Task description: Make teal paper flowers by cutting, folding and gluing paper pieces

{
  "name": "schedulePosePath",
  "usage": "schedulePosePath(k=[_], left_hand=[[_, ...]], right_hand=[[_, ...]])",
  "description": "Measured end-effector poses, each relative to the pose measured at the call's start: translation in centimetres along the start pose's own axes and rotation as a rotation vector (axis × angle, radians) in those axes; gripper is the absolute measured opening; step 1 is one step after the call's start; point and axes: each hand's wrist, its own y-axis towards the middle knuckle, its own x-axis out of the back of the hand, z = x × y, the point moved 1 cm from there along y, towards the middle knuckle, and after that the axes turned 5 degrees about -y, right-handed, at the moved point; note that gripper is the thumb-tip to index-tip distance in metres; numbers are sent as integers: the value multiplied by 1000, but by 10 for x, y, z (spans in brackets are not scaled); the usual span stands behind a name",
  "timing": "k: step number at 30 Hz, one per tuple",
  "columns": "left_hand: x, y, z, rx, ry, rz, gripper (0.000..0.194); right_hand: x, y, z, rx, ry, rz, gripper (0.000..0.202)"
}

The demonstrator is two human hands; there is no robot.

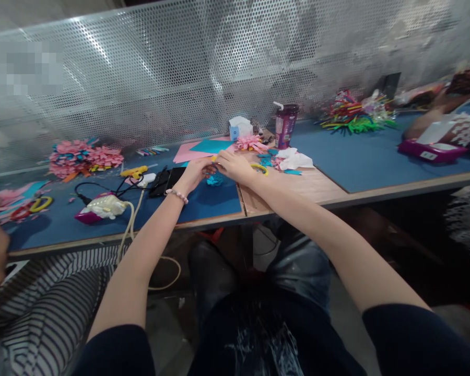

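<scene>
My left hand (198, 172), with a beaded bracelet at the wrist, has its fingers curled in toward my right hand (234, 166). The fingertips of both hands meet above the blue mat, pinched together. A small yellow bit (214, 158) shows at the fingertips; what they grip is too small to make out. Just below the fingers is a crumpled blue paper flower (214, 180); whether it is held or lies on the mat I cannot tell. Pink and blue paper sheets (203, 149) lie behind my hands, and yellow-handled scissors (260, 168) are partly hidden by my right hand.
Left are a black phone-like object (165, 183), a yellow glue gun (134, 171), a purple-and-white power strip (102, 208) and pink fringed paper (82, 158). A purple cup (285, 125) stands behind crumpled white tissue (294, 158). People sit on both sides.
</scene>
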Motion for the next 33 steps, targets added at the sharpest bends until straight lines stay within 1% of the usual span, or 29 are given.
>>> schedulePosePath(k=[4, 11, 14, 22, 26, 33], left_hand=[[1, 1, 1, -11, 39, -4, 13], [4, 3, 2, -20, 118, -11, 19], [3, 2, 1, -11, 133, -15, 21], [4, 4, 3, -15, 155, -5, 22], [6, 6, 5, -37, 185, -2, 24], [7, 3, 2, -126, 314, 13, 18]], right_hand=[[0, 0, 2, 24, -38, -1, 29], [1, 0, 3, 31, -44, -9, 26], [3, 0, 3, 41, -48, 2, 24], [7, 1, 6, 80, -61, 31, 29], [7, 1, 6, 65, -38, 55, 29], [1, 1, 4, -1, 11, 120, 24]])
